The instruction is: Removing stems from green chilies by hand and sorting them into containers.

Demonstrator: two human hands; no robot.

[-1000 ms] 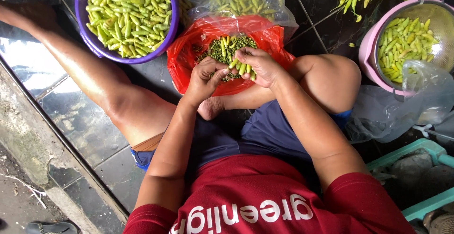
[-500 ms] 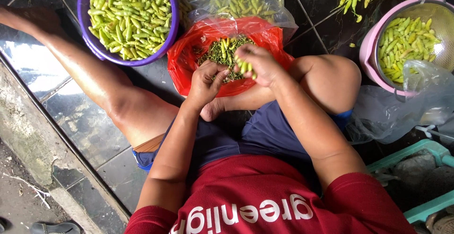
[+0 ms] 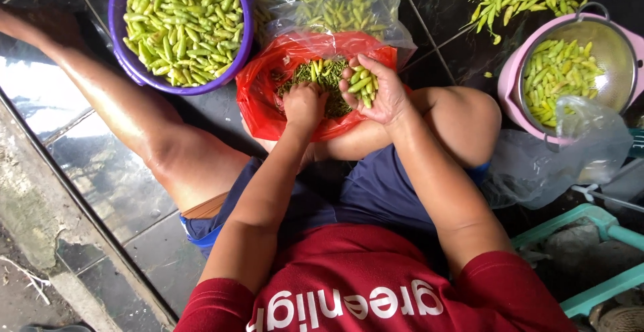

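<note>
Chillies (image 3: 363, 82) lie in the cupped right hand (image 3: 376, 90), fingers curled around them, over the red bag (image 3: 268, 97). Left hand (image 3: 303, 104) is a closed fist just beside, on the stems (image 3: 322, 77)

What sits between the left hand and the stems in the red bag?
Nothing visible: the left hand rests closed right on the pile of green stems in the open red bag. The right hand cups chillies beside it.
</note>
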